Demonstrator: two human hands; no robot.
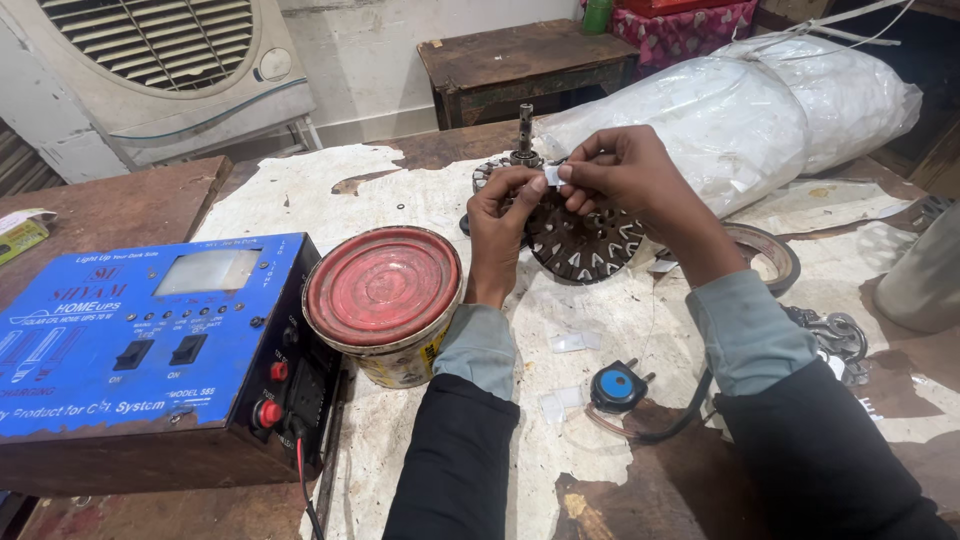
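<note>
both hands' grips, left hand [503,215] and right hand [618,172], pinch a small white strip [551,176] (long axis upright) over the stator [580,240].

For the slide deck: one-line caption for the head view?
Both hands, left hand and right hand, pinch a small white slip above a slotted motor core beside a red-lidded tin.

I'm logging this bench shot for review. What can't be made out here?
Head view only:
- Slotted motor core: its middle is hidden behind the left hand and right hand.
- Small white slip pinched between both hands: too small to identify.
- Grey cylinder: cut off by the right edge.
- Air cooler: cut off by the top edge.
</note>
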